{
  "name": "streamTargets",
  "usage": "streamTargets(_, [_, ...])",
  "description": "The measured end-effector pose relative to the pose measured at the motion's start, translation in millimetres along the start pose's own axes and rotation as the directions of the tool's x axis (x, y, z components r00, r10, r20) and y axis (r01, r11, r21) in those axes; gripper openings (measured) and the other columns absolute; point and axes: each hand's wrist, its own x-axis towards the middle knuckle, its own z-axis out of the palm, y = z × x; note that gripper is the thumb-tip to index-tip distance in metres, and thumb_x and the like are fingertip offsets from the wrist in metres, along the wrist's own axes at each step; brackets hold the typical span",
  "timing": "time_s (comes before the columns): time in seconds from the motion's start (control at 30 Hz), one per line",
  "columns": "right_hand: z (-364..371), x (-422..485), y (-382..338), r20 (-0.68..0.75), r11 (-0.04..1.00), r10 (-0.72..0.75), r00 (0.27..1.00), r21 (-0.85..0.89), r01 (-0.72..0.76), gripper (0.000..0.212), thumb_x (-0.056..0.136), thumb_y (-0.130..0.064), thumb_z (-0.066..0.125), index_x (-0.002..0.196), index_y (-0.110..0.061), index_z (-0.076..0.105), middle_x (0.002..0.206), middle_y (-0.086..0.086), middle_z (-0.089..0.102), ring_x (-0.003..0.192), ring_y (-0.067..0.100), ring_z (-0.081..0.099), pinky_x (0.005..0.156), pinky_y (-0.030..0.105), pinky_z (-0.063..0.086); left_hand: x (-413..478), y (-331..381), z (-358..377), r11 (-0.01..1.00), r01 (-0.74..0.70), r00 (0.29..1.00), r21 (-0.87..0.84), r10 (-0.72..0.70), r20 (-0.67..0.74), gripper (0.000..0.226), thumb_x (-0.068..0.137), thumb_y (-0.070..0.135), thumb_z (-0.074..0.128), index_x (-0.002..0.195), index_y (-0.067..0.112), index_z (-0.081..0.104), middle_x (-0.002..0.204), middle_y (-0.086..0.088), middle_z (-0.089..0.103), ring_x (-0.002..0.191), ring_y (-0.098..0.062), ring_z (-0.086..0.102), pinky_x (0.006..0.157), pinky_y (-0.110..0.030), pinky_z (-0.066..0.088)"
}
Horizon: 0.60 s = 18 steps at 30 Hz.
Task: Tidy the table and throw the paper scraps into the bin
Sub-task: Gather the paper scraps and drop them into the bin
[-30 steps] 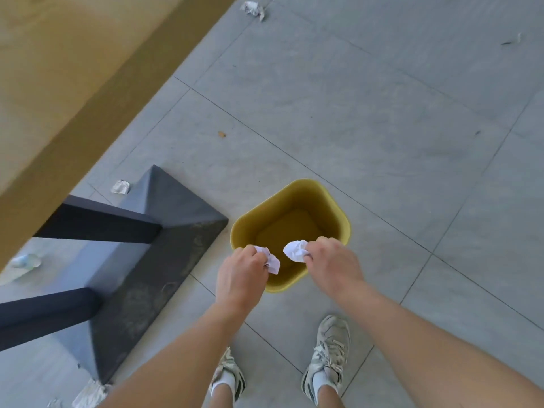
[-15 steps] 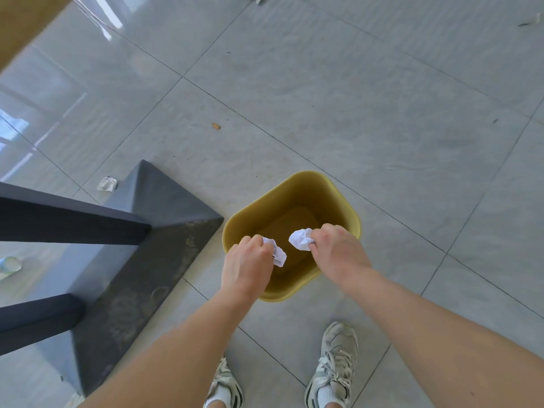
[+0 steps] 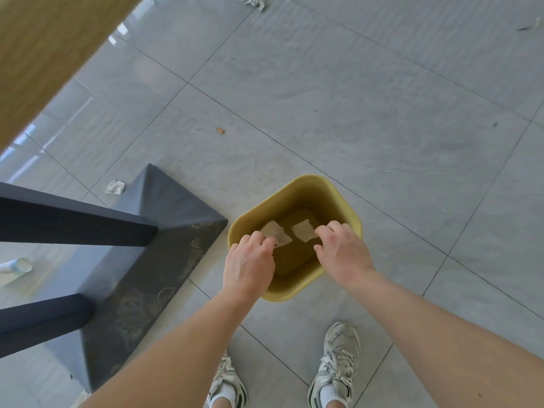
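Note:
A mustard-yellow bin (image 3: pixel 350 213) stands on the grey tiled floor in front of my feet. Both hands hover over its opening. Just beyond the fingertips of my left hand (image 3: pixel 248 266), a pale paper scrap (image 3: pixel 273 231) lies loose inside the bin's shade. My right hand (image 3: pixel 343 254) has its fingers spread, and a second scrap (image 3: pixel 304 230) floats free just off them, also inside the bin. Neither scrap looks gripped.
The wooden table's edge (image 3: pixel 44 54) crosses the upper left, with its dark pyramid base (image 3: pixel 153 231) and black legs left of the bin. Crumpled paper lies on the floor by the base (image 3: pixel 114 187) and at the top (image 3: pixel 251 0). A pale bottle (image 3: pixel 17 265) lies at far left.
Both hands held white crumpled scraps above the bin; now the fingers have loosened and the scraps have dropped into it. My head has tilted, bringing the table edge back into view.

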Motion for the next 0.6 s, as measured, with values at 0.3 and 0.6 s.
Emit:
streamTargets(0.3, [-71,-33,-19,0.01,1.0,0.016,1.0,0.017,-0.017,0.025,0.095,-0.034,0.055,0.115,-0.02,0.057,0.109,0.0,0.055,0.104,0.023,0.05,0.076,0.035,0.047,-29,25,-76,0.998,0.048,0.999,0.041,-0.049,0.023,0.036,0.096,0.027,0.04,0.131,0.026,0.049,0.105,0.004,0.054,0.092,-0.016,0.048,0.079,-0.031,0.041])
streamTargets(0.6, [-199,-92,-64,-0.027,1.0,-0.02,0.999,-0.01,0.02,0.031,0.094,-0.041,0.054,0.12,-0.023,0.054,0.118,-0.001,0.056,0.113,0.023,0.048,0.085,0.036,0.049,-92,65,-202,0.999,0.038,0.998,0.015,-0.037,-0.056,0.033,0.096,0.039,0.039,0.127,0.028,0.046,0.114,0.006,0.057,0.094,-0.013,0.05,0.088,-0.03,0.044])
